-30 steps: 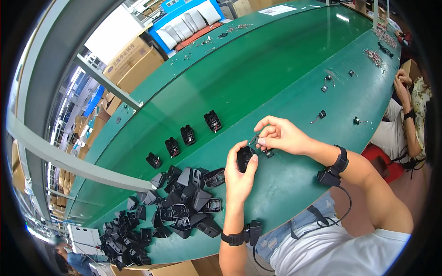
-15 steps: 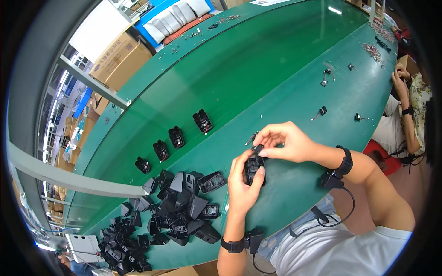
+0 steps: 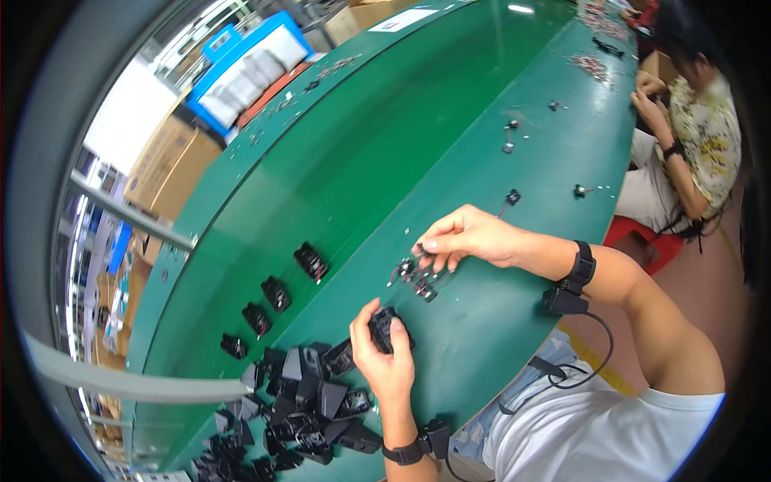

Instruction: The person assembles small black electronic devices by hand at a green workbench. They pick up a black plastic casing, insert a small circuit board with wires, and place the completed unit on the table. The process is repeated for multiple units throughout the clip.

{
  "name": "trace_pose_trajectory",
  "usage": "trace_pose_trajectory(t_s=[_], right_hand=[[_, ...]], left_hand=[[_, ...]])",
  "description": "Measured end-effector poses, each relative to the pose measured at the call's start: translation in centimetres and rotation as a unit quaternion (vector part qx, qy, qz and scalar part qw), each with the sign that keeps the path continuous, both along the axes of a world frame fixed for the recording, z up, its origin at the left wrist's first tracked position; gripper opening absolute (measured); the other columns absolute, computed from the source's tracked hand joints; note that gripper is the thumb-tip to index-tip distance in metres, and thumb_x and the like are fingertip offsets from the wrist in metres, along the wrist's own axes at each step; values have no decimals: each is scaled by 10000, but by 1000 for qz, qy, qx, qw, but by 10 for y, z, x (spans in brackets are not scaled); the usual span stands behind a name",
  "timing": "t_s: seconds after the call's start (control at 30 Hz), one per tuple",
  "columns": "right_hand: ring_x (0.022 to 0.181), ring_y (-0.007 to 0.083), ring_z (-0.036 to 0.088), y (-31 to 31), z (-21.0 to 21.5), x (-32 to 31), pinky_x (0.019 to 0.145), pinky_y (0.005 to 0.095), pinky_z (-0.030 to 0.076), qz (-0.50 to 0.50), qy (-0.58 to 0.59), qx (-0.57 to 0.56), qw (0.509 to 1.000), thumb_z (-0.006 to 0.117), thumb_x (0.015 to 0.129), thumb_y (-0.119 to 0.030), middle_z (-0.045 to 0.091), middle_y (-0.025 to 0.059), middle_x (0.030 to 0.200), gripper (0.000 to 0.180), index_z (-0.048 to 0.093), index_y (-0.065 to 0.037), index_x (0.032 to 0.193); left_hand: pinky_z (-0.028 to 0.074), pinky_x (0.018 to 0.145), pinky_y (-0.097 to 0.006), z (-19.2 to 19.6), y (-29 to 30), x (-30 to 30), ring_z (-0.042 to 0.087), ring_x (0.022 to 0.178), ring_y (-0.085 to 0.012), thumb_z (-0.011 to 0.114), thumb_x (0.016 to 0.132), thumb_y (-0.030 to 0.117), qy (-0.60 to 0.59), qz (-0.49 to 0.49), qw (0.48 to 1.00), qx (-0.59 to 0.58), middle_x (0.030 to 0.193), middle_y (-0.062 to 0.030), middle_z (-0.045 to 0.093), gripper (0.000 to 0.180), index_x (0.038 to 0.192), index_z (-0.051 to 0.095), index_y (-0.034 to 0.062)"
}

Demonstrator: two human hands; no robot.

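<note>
Left hand [image 3: 384,360] grips a small black plastic housing [image 3: 387,328] at lower centre; up and right, right hand [image 3: 470,237] pinches at tiny wired black parts [image 3: 418,277].

A long green tabletop [image 3: 450,120] curves away from the near edge. Four black plastic housings [image 3: 273,309] stand in a slanting row toward its left side, each a little apart from the next. A loose heap of black housings [image 3: 301,402] fills the near left corner. Small dark wired parts [image 3: 546,193] lie scattered near the right edge. Beyond the far left edge stand cardboard boxes [image 3: 165,165] and a blue tray [image 3: 245,68]. At the far right edge sits another person [image 3: 691,136] in a patterned shirt.
</note>
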State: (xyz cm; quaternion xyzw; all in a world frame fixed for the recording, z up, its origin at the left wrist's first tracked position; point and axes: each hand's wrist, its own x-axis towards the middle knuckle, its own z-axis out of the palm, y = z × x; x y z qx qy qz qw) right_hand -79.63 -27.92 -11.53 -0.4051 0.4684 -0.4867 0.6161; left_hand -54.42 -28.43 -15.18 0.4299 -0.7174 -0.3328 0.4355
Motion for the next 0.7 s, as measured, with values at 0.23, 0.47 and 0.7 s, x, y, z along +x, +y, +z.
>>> trace_pose_trajectory(t_s=[0.23, 0.47, 0.7], right_hand=[[762, 127, 676, -1, -12, -125, 639, 260, 550, -197, 101, -64, 973, 679, 937, -189, 720, 85, 909, 220, 681, -5, 1057], [703, 153, 680, 8, -51, -345, 574, 271, 548, -617, 116, 27, 777, 648, 898, -97, 722, 98, 868, 106, 687, -3, 931], [773, 185, 706, 19, -48, -269, 667, 330, 566, -493, 173, -24, 852, 607, 837, -108, 732, 113, 883, 206, 698, 2, 986]], left_hand=[[467, 909, -385, 13, 16, -3, 597, 984, -297, 644, 800, 48, -79, -21, 995, -59, 1086, -174, 604, 445, 1230, 567, -38], [490, 876, -403, 35, 26, -8, 603, 981, -354, 636, 862, 101, -117, -11, 990, -77, 1101, -211, 593, 378, 1216, 590, -25], [472, 914, -420, 32, 26, -5, 588, 1019, -372, 695, 839, 127, -119, -24, 988, -98, 1129, -210, 580, 476, 1276, 563, -12]])
